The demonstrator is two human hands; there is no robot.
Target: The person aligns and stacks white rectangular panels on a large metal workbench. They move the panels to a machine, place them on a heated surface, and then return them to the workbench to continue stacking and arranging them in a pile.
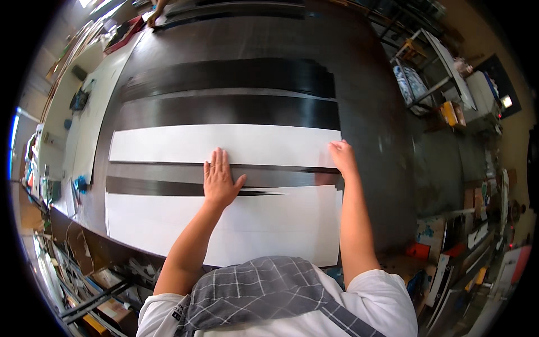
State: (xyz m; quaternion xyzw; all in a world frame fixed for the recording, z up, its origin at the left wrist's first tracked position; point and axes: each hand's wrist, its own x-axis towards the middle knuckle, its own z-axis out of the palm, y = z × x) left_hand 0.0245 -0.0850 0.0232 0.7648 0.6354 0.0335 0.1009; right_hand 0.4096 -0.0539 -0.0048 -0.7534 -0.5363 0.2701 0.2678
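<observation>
A long white strip lies across the dark table in front of me. My left hand rests flat on its near edge, with the fingers stretched out over the white surface. At the strip's right end, my right hand is closed with its fingertips pinching the edge. Just beyond the white strip lies a black strip, and past that a stack of black strips with uneven ends. Closer to my body is a stack of wide white sheets, with a dark strip along its far edge.
The dark tabletop extends to the right. A pale side bench runs along the left. Another person's hand touches dark strips at the far left. A metal rack stands at the far right, and cluttered shelves sit lower left.
</observation>
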